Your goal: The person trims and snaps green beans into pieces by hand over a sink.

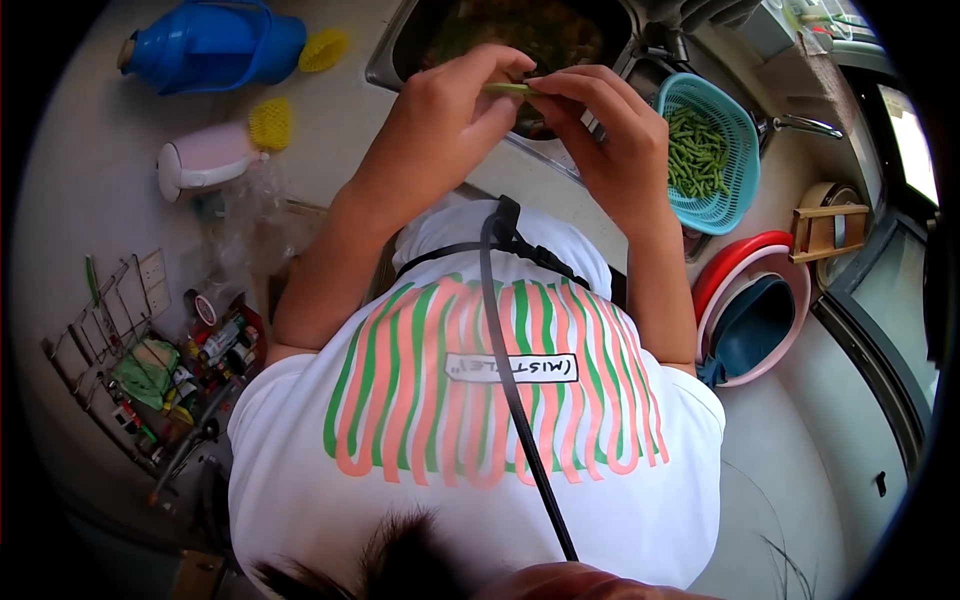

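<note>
Between my two hands, just over the near edge of the sink [385, 62], a thin green bean [510, 88] is stretched level. My left hand [468, 95] pinches one end of it, and my right hand [600, 105] pinches the other end, the fingertips only a little apart. Behind the hands, the dark sink basin holds water and greenish pieces that are hard to make out. Right of my right hand, a light blue plastic basket [742, 160] holds many short green bean pieces [697, 152].
A blue thermos [215, 45], yellow scrubbers [270, 124] and a pink-white kettle [205, 160] stand at the left. A wire rack [85, 345] with bottles is lower left. Red and pink basins [800, 300] lie at the right, below a faucet [668, 42] and metal handle [808, 126].
</note>
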Demonstrator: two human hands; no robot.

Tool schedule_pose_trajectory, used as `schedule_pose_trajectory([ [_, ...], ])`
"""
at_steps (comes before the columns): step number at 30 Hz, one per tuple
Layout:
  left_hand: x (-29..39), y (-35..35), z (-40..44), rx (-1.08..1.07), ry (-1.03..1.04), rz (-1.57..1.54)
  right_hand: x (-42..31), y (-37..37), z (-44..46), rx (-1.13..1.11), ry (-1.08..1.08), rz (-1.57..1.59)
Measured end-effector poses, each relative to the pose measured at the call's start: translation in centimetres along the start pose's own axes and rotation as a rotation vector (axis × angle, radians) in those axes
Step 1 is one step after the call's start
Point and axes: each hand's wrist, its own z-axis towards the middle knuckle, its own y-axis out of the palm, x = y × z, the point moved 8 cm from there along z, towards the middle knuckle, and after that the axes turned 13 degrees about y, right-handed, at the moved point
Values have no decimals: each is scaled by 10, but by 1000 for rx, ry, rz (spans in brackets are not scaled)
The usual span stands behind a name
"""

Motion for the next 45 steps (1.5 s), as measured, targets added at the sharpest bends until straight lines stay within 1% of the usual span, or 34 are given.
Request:
schedule_pose_trajectory([
  [2,1,-4,4,25,3,18,4,-3,1,36,21,21],
  [5,-5,-10,4,52,71,77,10,-5,1,49,33,28],
  [8,1,-8,8,24,157,77,14,0,1,35,123,92],
  [11,7,-6,10,-6,317,254,13,2,2,83,6,-77],
  [14,10,-4,11,-55,428,467,11,9,3,133,-82,-150],
  [17,-5,-11,11,18,205,186,9,10,1,219,-42,-53],
  [20,-41,-3,5,201,-150,-367,8,11,-4,373,22,-7],
  [21,-46,4,7,191,-202,-567,5,11,-7,438,23,-7],
  [24,-54,14,8,318,-285,-788,20,17,-12,436,188,265],
  [25,-55,13,8,327,-285,-800,32,24,-16,381,303,422],
  [27,-57,8,7,349,-283,-820,38,30,-19,310,406,628],
  [28,-54,7,8,319,-270,-850,41,33,-21,273,455,730],
  [30,-49,3,8,260,-241,-911,40,32,-22,253,450,738],
  [32,-51,8,4,143,-290,-985,37,30,-21,275,419,728],
  [33,-51,11,2,84,-314,-1020,35,28,-20,284,367,678],
  [35,-45,10,0,57,-306,-845,34,24,-18,299,262,581],
  [36,-41,10,-1,43,-302,-756,31,22,-17,303,245,520],
  [37,-37,7,1,79,-233,-674,26,19,-16,308,228,458],
  [38,-36,5,1,81,-211,-627,22,16,-16,312,212,396],
  [41,-34,-1,-1,95,-144,-470,16,13,-14,326,70,127],
  [44,-30,-7,-3,114,-61,-251,-8,8,-11,366,-104,-229],
  [45,-24,-9,-3,109,-26,-166,-11,8,-10,350,-148,-246],
])
